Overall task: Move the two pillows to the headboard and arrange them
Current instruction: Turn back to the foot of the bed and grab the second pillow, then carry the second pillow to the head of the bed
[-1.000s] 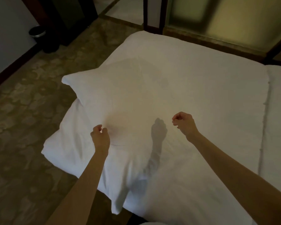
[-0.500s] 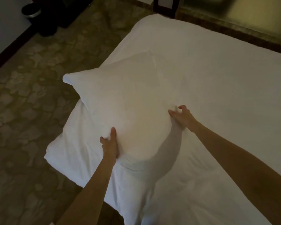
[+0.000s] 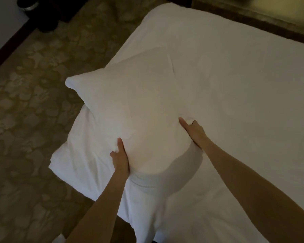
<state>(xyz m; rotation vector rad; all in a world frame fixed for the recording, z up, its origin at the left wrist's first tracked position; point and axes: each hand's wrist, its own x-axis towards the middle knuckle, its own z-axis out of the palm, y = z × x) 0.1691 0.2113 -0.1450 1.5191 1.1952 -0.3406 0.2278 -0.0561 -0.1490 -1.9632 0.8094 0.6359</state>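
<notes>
A white pillow [image 3: 133, 106] lies near the left corner of the white bed [image 3: 244, 95], on top of a second white pillow [image 3: 81, 151] that sticks out beneath it at the left. My left hand [image 3: 120, 157] grips the top pillow's near left edge, thumb on top and fingers tucked under. My right hand [image 3: 193, 130] holds its near right edge the same way. The near end of the top pillow bulges up between both hands. No headboard shows in this view.
Patterned brown carpet [image 3: 30, 106] covers the floor left of the bed. A dark bin [image 3: 28, 4] and dark furniture stand at the top left by the wall. A dark wooden frame [image 3: 253, 20] runs along the bed's far side.
My hands went from closed fists hovering above the pillow to gripping its near edges. The near end has risen and bunched up. The camera has tilted down and closer.
</notes>
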